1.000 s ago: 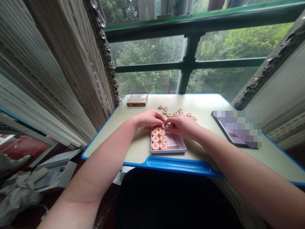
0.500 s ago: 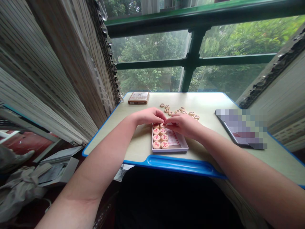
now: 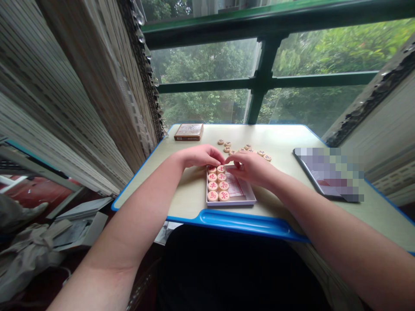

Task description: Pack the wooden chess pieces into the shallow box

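A shallow white box (image 3: 252, 199) lies near the table's front edge, with a folded red-lined sheet (image 3: 236, 186) inside. Round wooden pieces with red characters (image 3: 223, 196) fill two columns on its left side. My left hand (image 3: 204, 155) is over the box's far left corner, its fingertips at the farthest pieces. My right hand (image 3: 251, 166) hangs over the box's far side, thumb and index fingertip apart beside the top piece of the second column, nothing seen between them. Beyond my hands, several dark-marked pieces (image 3: 261, 153) lie loose on the table.
A closed brown box (image 3: 189, 132) sits at the table's back left. On the right lies a tablet (image 3: 327, 177) with a blurred screen. The table (image 3: 142, 190) has a blue rim and a molded blue tray (image 3: 246, 222) in front. Curtains hang on both sides.
My right hand's fingertips have drawn slightly away from the top piece of the second column, which now shows more fully. My left hand has barely moved.
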Motion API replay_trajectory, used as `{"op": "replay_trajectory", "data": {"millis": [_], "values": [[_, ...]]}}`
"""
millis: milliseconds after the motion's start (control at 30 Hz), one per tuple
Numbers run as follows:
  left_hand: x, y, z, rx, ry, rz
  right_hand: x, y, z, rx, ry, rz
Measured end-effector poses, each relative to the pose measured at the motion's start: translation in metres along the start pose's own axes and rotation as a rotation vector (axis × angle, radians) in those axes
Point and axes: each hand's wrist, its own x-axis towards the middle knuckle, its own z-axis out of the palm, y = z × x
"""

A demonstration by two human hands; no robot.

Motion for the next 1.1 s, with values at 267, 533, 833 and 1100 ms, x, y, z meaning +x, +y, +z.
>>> {"op": "replay_trajectory", "data": {"millis": [267,533,833,1100], "values": [[-0.002,0.002,-0.001,0.038,0.049,-0.032,0.002,0.011,-0.006,-0.059,-0.024,0.113],[0.006,-0.005,0.001,0.075,0.212,0.001,0.003,0.007,-0.003,-0.231,0.045,0.279],[0.014,-0.008,0.007,0.009,0.412,-0.040,-0.001,0.069,-0.034,-0.174,0.134,0.585],[0.019,-0.007,0.014,-0.052,0.506,-0.046,-0.001,0.076,-0.031,-0.098,-0.067,0.600]]}}
